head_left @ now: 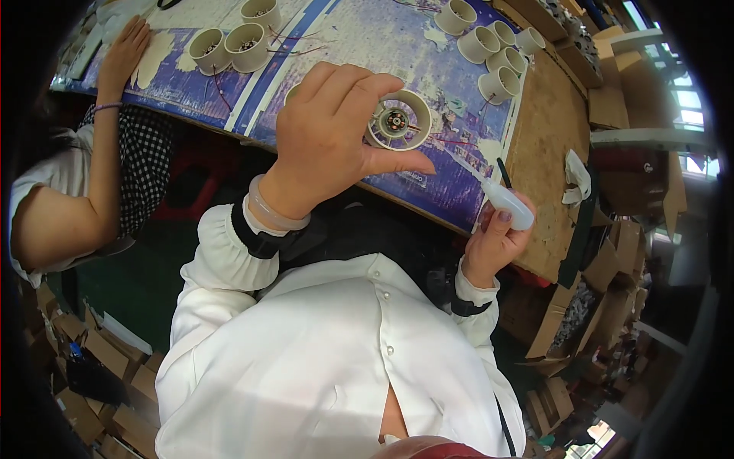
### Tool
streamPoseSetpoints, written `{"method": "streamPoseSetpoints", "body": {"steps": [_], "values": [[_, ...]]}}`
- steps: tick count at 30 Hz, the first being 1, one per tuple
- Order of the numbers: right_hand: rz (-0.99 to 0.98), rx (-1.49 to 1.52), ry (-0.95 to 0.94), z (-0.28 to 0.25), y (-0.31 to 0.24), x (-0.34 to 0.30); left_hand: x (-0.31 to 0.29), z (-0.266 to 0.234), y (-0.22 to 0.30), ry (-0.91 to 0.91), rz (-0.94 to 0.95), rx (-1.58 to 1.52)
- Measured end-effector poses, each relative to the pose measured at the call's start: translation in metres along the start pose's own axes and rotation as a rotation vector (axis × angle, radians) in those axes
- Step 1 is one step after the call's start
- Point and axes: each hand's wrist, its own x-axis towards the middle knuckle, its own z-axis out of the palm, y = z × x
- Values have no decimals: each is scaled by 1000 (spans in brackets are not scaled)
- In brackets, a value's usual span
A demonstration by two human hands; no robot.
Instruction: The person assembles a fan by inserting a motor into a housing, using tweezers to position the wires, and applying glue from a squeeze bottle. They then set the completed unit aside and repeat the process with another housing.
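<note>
My left hand [321,134] is curled around a short white cylindrical housing [423,112], index finger along its upper side and thumb along its lower side. The housing's open end faces me, showing a round motor core [396,121] with copper-coloured windings. Thin red wires trail out to its right. In my right hand [495,245] is a translucent white squeeze bottle [511,208] with a long thin nozzle [465,166]. The nozzle points up and left toward the housing, apart from it. Behind my left hand, a pale rim shows, mostly hidden.
Several white cups with wires stand at the back left [246,47] and back right [479,44] of the blue-and-white worktable [344,46]. Another person's hand [128,52] rests on the table at the left. Cardboard boxes [615,268] crowd the right side.
</note>
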Motion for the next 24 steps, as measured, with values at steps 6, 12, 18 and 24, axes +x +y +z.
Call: {"method": "streamPoseSetpoints", "body": {"steps": [6,12,18,24], "values": [[26,-21,1,0,1,-1,-2,1,1,9,-28,15],[-39,-59,-13,-1,3,-4,-3,1,1,10,-39,25],[-92,-137,-15,-6,9,-6,-6,2,-1,13,-48,7],[-74,-170,-34,-11,5,-10,-6,1,-1,9,-43,9]]}}
